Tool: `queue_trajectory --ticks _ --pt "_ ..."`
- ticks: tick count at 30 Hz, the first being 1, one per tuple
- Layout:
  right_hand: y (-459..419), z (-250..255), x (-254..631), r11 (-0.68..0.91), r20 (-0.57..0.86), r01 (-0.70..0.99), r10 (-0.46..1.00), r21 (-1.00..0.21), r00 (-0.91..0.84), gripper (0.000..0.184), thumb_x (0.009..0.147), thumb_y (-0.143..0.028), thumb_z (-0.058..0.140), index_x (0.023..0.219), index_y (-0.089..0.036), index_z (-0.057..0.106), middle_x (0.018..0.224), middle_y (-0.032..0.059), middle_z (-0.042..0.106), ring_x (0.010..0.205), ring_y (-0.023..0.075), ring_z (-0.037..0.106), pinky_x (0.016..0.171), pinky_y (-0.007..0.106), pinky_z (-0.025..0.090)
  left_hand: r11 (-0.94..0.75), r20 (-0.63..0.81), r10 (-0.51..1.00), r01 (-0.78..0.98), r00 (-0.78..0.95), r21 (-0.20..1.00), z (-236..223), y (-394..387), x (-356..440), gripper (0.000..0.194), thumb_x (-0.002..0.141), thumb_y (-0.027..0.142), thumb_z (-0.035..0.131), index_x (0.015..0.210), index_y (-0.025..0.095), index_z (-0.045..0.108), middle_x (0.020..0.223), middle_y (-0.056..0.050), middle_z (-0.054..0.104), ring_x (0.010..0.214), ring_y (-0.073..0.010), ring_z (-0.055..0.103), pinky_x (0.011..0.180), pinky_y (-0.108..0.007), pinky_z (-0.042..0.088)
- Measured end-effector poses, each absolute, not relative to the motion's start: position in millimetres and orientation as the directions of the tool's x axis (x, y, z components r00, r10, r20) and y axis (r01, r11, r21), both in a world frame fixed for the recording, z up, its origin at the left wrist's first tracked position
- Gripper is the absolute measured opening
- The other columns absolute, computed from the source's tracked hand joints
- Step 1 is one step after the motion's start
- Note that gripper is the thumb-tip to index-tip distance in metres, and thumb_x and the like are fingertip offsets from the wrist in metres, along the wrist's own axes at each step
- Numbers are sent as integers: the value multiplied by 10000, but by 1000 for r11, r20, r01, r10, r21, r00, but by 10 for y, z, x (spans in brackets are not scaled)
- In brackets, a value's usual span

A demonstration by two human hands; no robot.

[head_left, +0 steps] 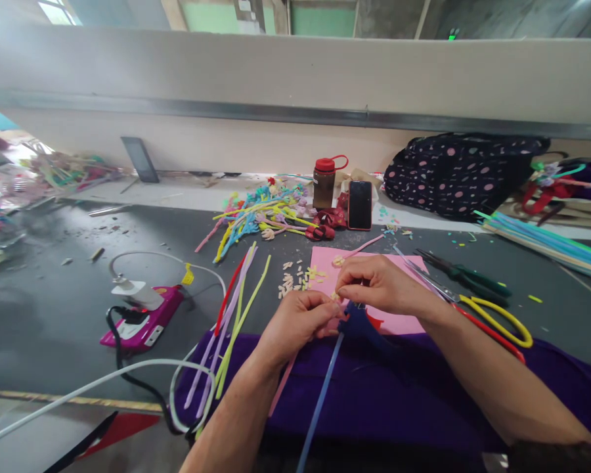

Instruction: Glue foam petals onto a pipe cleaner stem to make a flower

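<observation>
My left hand (303, 318) is closed in a pinch on a small pale flower (334, 297) over the pink sheet. A pink fuzzy stem (283, 384) runs down from under this hand. My right hand (377, 282) meets it at the flower, fingertips pinched together; what they hold, if anything, is too small to name. Just below the hands is a dark blue tool that looks like a glue gun (358, 323), partly hidden, with a translucent bluish stick (325, 394) extending toward me. Another pale flower (339, 261) with a pink stem lies on the pink sheet (398, 318).
Small cream pieces (288, 282) lie left of the sheet. Scissors (497, 318) and green-handled pliers (467, 276) are at right. Pipe cleaners (241, 309), a magenta power strip (152, 322) and cables lie left. Behind stand a bottle (324, 187), a phone (360, 205) and a patterned bag (458, 174).
</observation>
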State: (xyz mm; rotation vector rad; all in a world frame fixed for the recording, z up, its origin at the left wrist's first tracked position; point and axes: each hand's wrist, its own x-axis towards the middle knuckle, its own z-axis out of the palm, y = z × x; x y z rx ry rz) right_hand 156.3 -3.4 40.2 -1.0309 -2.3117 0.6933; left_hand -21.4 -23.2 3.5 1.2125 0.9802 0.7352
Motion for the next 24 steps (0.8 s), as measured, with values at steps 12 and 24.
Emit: queue_trajectory --ticks 12,24 --pt "7 436 1655 570 303 424 780 -703 -547 226 869 -252 472 935 -169 672 908 40 650 786 127 585 659 222 448 203 -213 884 68 417 977 -16 -201 -265 289 720 391 606 652 114 655 424 17 506 358 -40 377 378 -175 245" --pt "-316 307 1775 446 62 854 892 -268 -447 207 834 -296 482 813 -187 656 786 44 658 703 174 589 616 266 384 240 -184 907 -107 378 965 -40 -123 -301 289 719 400 608 723 114 654 491 7 545 372 -33 415 382 -150 280"
